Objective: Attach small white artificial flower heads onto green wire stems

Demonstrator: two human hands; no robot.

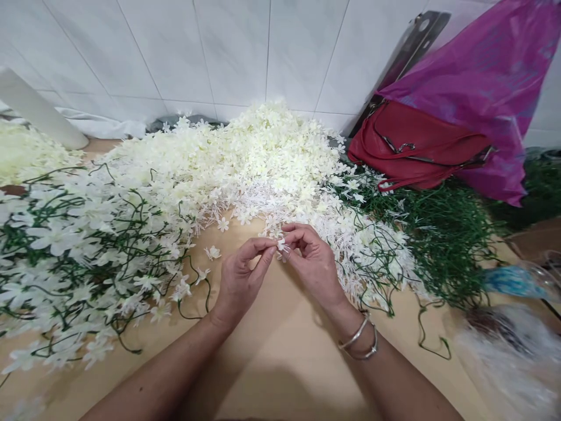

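Between my two hands, at the middle of the head view, is a small white artificial flower (281, 244) with thin white stamens. My left hand (245, 272) pinches it from the left with thumb and forefinger. From the right, my right hand (313, 260) closes on it too, its fingers curled and a silver bangle on the wrist. Just beyond lies a large heap of loose white and cream blossoms (276, 146). A single loose blossom (213, 252) rests on the table left of my hands. Part of the flower is hidden by my fingertips.
White flowers on green stems (87, 245) pile up at the left. Bare green stems (447, 234) lie at the right, below a red handbag (421, 137) and a purple plastic bag (486, 76). Clear plastic wrapping (512, 356) sits at the lower right. A tiled wall (232, 52) stands behind.
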